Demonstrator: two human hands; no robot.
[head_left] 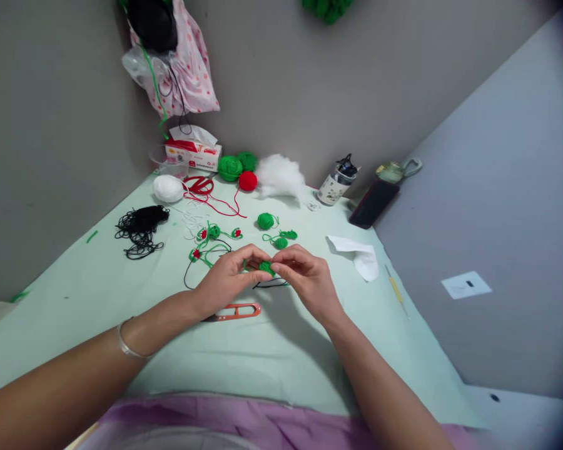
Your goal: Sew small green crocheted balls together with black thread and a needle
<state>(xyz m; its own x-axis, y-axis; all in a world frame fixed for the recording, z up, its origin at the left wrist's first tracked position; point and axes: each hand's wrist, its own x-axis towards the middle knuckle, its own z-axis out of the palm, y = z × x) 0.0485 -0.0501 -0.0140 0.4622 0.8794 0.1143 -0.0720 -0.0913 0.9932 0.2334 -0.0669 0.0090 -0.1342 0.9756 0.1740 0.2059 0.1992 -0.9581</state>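
A small green crocheted piece [266,269] is pinched between my two hands above the table. My left hand [229,275] has its thumb and fingers closed on the piece from the left. From the right, my right hand [309,278] grips its edge between thumb and fingertips. Orange-handled thread snips [238,311] lie just below my left hand. Beyond my hands are small crocheted pieces with red centres [203,234] and green tails, a small green yarn ball [265,220] and a green stuffed bit [280,243]. Black strands run partly hidden under my hands.
Tangled black yarn [143,228], white yarn [167,188], red-handled scissors [199,185], a red ball [248,181] and white stuffing [280,178] lie further back. At right are a pen cup [333,189], a phone [374,203], a tissue [359,253] and a yellow crochet hook [396,289].
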